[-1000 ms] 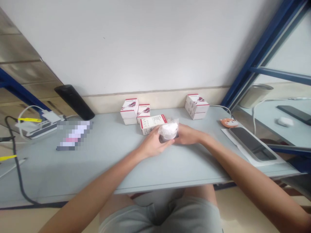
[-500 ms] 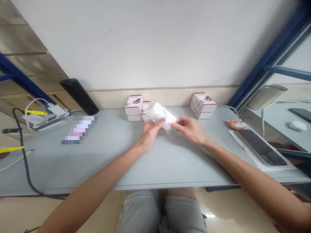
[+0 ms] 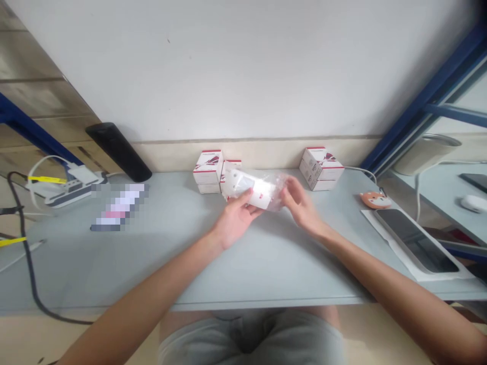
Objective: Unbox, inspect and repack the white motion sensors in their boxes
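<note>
Above the middle of the desk I hold a white device point(image 3: 239, 183) inside a clear plastic bag point(image 3: 276, 188); a small red mark shows on its right part. What kind of device it is cannot be made out. My left hand point(image 3: 235, 218) is closed around its lower left side, thumb on top and fingers underneath. My right hand point(image 3: 301, 205) pinches the right end of the bag between thumb and fingers. Just behind the bag, small white and red boxes point(image 3: 208, 170) stand against the wall, one partly hidden by it.
More white and red boxes point(image 3: 322, 170) stand at the back right. To the right lie an orange animal-shaped case point(image 3: 376, 199) and a dark-screened phone point(image 3: 416, 241) on white paper. A power strip point(image 3: 76, 190), a black cylinder-like object point(image 3: 119, 152) and a blurred-out flat item point(image 3: 119, 208) are at left.
My right hand has shifted slightly right along the bag, whose clear right end now shows more. The device lies flatter, with its red mark visible. The camera view has tilted a little.
</note>
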Demonstrator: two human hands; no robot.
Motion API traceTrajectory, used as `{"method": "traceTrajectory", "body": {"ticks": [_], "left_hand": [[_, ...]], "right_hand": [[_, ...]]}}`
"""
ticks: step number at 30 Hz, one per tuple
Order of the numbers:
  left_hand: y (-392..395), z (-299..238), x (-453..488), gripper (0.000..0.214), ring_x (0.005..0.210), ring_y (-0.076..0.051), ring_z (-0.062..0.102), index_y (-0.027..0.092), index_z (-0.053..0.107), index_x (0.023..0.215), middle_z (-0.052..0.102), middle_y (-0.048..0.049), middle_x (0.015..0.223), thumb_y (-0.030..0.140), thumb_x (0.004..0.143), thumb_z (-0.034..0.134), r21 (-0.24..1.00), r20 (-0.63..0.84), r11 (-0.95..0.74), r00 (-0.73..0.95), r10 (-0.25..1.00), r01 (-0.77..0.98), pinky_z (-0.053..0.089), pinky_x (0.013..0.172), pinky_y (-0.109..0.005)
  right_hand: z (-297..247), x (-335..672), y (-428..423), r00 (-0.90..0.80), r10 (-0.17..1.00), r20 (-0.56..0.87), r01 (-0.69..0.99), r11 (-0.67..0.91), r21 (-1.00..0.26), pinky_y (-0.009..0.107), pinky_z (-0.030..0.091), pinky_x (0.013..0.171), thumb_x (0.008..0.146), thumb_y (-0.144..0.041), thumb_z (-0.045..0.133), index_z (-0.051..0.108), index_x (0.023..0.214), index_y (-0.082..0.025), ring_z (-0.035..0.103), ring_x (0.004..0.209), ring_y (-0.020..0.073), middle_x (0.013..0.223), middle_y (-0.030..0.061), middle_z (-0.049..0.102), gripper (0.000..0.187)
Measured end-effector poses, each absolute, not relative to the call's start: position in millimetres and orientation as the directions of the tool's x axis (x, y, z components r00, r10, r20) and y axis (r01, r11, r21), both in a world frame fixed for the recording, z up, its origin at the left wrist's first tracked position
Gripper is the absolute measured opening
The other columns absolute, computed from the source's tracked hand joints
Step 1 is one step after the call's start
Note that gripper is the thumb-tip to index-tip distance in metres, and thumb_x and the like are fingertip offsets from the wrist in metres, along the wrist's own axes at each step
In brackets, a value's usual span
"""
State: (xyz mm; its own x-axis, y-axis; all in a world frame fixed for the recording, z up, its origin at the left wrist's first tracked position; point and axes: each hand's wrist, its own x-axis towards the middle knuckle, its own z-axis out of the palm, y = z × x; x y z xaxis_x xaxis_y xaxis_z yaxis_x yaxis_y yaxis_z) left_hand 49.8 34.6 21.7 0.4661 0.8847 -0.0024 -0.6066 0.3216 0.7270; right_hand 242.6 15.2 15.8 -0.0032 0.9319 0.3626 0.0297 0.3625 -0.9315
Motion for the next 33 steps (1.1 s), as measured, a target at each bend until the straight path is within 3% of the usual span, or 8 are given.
{"method": "traceTrajectory", "body": {"ticks": [4, 10, 14, 18, 23, 28, 30, 33], "left_hand": [[37, 17, 54, 0.044, 0.134, -0.03, 0.065, 0.021, 0.072, 0.131, 0.073, -0.0108, 0.139, 0.034, 0.09, 0.082, 0.792, 0.068, 0.194, 0.399, 0.914, -0.579, 0.046, 0.119, -0.049], [39, 9, 57, 0.057, 0.132, -0.034, 0.067, 0.019, 0.068, 0.133, 0.07, -0.0164, 0.141, 0.035, 0.083, 0.089, 0.92, 0.133, 0.045, 0.419, 0.898, -0.389, 0.051, 0.114, -0.049], [41, 6, 54, 0.1, 0.122, -0.028, 0.072, 0.032, 0.034, 0.159, 0.06, -0.0152, 0.151, 0.036, 0.079, 0.092, 0.933, 0.232, -0.124, 0.299, 0.926, -0.338, 0.058, 0.105, -0.045], [46, 3, 47, 0.108, 0.129, -0.027, 0.066, 0.035, 0.014, 0.167, 0.056, -0.0167, 0.15, 0.043, 0.086, 0.085, 0.902, 0.429, -0.407, 0.202, 0.88, -0.141, 0.058, 0.105, -0.043], [54, 0, 34, 0.068, 0.136, -0.029, 0.06, 0.033, 0.042, 0.156, 0.054, -0.0152, 0.148, 0.044, 0.097, 0.073, 0.703, 0.645, -0.682, 0.223, 0.731, 0.201, 0.056, 0.108, -0.045], [62, 7, 23, 0.062, 0.14, -0.034, 0.055, 0.027, 0.059, 0.128, 0.052, -0.0172, 0.146, 0.049, 0.079, 0.09, 0.367, 0.839, -0.827, 0.232, 0.492, 0.426, 0.051, 0.114, -0.054], [62, 9, 22, 0.061, 0.132, -0.032, 0.063, 0.026, 0.058, 0.123, 0.062, -0.0155, 0.135, 0.049, 0.077, 0.092, 0.37, 0.836, -0.847, 0.26, 0.483, 0.382, 0.053, 0.11, -0.052], [57, 7, 23, 0.059, 0.109, -0.027, 0.073, 0.024, 0.061, 0.115, 0.075, -0.0091, 0.113, 0.054, 0.075, 0.091, 0.569, 0.719, -0.744, 0.227, 0.657, 0.351, 0.055, 0.104, -0.045]], "right_hand": [[11, 237, 16, 0.02, 0.966, 0.259, -0.058, 0.26, -0.964, 0.028, 0.048, 0.054, 0.09, -0.054, 0.079, 0.069, 0.113, -0.024, 0.054, 0.061, 0.0129, 0.077, -0.0023, 0.063, 0.04], [10, 247, 30, 0.128, 0.981, 0.143, -0.266, 0.173, -0.948, 0.026, 0.048, 0.053, 0.074, -0.05, 0.093, 0.07, 0.089, -0.022, 0.058, 0.063, 0.0121, 0.089, 0.0006, 0.07, 0.039], [14, 254, 33, 0.126, 0.989, 0.079, -0.34, 0.118, -0.933, 0.024, 0.047, 0.053, 0.074, -0.05, 0.092, 0.067, 0.084, -0.024, 0.058, 0.065, 0.0111, 0.091, -0.0005, 0.07, 0.038], [17, 256, 32, 0.09, 0.996, 0.002, -0.39, 0.037, -0.92, 0.023, 0.046, 0.051, 0.074, -0.048, 0.092, 0.071, 0.097, -0.027, 0.053, 0.06, 0.0104, 0.083, -0.0029, 0.067, 0.038], [21, 259, 32, 0.048, 0.998, -0.036, -0.371, -0.016, -0.929, 0.025, 0.045, 0.051, 0.074, -0.051, 0.092, 0.07, 0.092, -0.026, 0.047, 0.056, 0.0101, 0.076, -0.004, 0.062, 0.037], [20, 260, 34, 0.038, 0.999, 0.034, -0.247, 0.042, -0.968, 0.027, 0.048, 0.054, 0.075, -0.063, 0.088, 0.068, 0.084, -0.024, 0.055, 0.063, 0.0126, 0.087, 0.0002, 0.069, 0.044], [17, 258, 33, 0.056, 0.995, 0.079, -0.171, 0.088, -0.981, 0.029, 0.048, 0.056, 0.079, -0.066, 0.084, 0.069, 0.083, -0.024, 0.057, 0.063, 0.0144, 0.08, 0.0007, 0.068, 0.045], [9, 254, 31, 0.124, 0.98, 0.158, -0.046, 0.164, -0.985, 0.029, 0.044, 0.056, 0.083, -0.066, 0.08, 0.068, 0.08, -0.022, 0.053, 0.058, 0.0145, 0.065, -0.0015, 0.062, 0.045]]}}
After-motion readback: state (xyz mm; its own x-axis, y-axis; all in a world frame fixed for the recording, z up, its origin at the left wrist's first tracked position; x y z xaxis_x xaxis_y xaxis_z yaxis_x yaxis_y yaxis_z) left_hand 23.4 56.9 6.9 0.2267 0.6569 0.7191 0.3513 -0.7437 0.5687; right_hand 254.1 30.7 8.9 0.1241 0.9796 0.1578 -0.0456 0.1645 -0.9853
